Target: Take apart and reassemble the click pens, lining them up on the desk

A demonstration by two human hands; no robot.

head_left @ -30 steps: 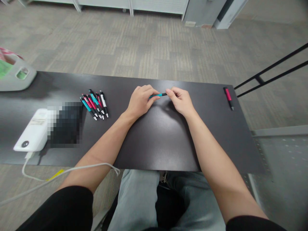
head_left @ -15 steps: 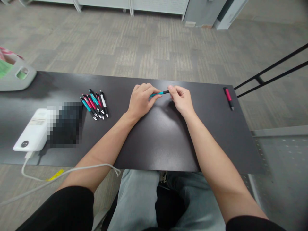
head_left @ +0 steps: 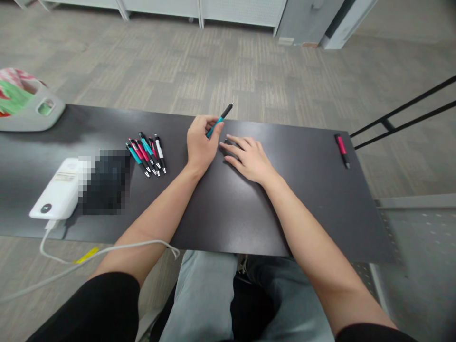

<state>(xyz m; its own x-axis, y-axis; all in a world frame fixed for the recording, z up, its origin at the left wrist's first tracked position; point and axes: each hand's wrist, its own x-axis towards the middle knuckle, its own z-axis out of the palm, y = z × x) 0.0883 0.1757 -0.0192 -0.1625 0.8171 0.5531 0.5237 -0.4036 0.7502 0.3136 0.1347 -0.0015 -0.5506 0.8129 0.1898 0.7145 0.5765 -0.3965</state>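
My left hand [head_left: 204,142] is closed around a teal-and-black ballpoint pen [head_left: 225,112], whose black end with the metal tip slants up to the right. Close beside it is my right hand [head_left: 249,156], palm down over the dark table, its fingers stretched out and apart. Something small and dark shows at its fingertips, too unclear to name. Left of my hands lies a group of several pens [head_left: 147,154] in teal, red and white, side by side with their metal tips towards me. A single red-and-black pen [head_left: 342,151] rests near the right table edge.
On the dark table [head_left: 228,213] at left lie a white power bank [head_left: 57,190] and a blurred-out dark object [head_left: 105,183]. A white cable [head_left: 124,246] crosses over my left forearm. A pale basket [head_left: 39,116] with cloths stands at the far left.
The pen has swung from nearly level between both hands to slanting upward in my left hand. My right hand has let go of it, moved slightly left and down, and spread its fingers.
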